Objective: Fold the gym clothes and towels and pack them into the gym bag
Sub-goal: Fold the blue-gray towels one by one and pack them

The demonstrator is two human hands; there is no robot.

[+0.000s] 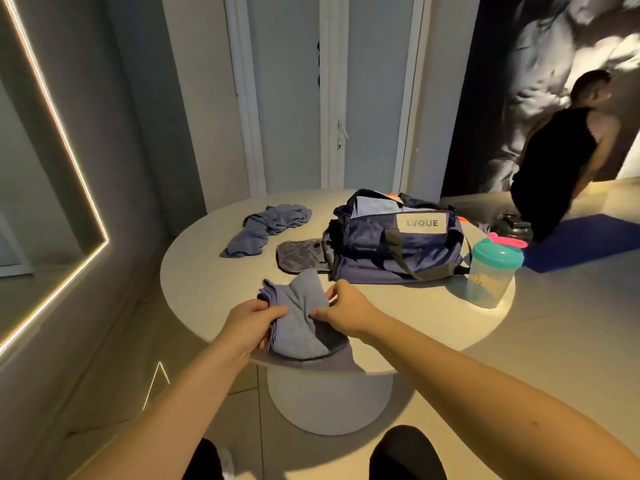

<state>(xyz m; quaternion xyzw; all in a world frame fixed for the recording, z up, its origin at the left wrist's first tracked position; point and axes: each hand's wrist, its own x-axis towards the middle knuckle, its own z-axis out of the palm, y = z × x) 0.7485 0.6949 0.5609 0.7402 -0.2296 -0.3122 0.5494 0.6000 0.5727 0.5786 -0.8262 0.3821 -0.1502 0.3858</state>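
A blue-grey towel (300, 323) lies partly folded at the near edge of the round table (194, 271). My left hand (251, 322) grips its left side. My right hand (346, 308) pinches its right side. A second blue-grey towel (265, 226) lies crumpled at the far left of the table. The navy gym bag (388, 247), labelled LVQUE, sits open at the table's middle right with light cloth showing inside. Its end flap (299, 254) lies flat on the table toward the towel.
A clear shaker bottle with a teal lid (491, 273) stands at the table's right edge beside the bag. A person in a black top (557, 161) kneels on a blue mat (585, 240) at the back right. A lit mirror frame runs along the left wall.
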